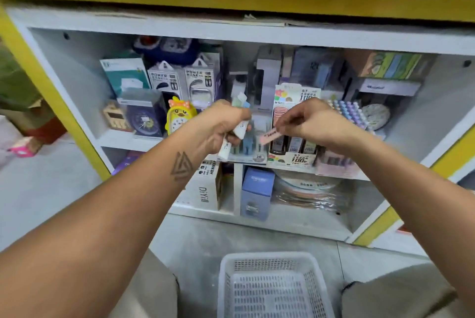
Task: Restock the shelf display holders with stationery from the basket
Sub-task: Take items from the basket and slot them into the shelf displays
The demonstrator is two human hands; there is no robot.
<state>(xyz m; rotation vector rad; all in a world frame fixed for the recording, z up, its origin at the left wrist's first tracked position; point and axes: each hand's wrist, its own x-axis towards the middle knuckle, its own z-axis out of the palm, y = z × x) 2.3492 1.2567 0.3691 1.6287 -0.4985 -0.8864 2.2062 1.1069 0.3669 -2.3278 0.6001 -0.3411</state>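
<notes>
Right now the left hand (226, 125) is clenched round a small bundle of stationery packs (235, 135), white ends poking out below the fist and pale green and blue ends above it. The right hand (305, 119) pinches a single pink pack (270, 136) by one end, just in front of the display holder (293, 158) at the front edge of the middle shelf (123, 141). These packs look light, stiff and smooth-skinned, so a bundle could slip or fan out if the fist slackens; each is probably best taken near one end, leaving the other free to drop into a slot. The basket (272, 287) sits on the floor below, between the knees, and looks emptied.
</notes>
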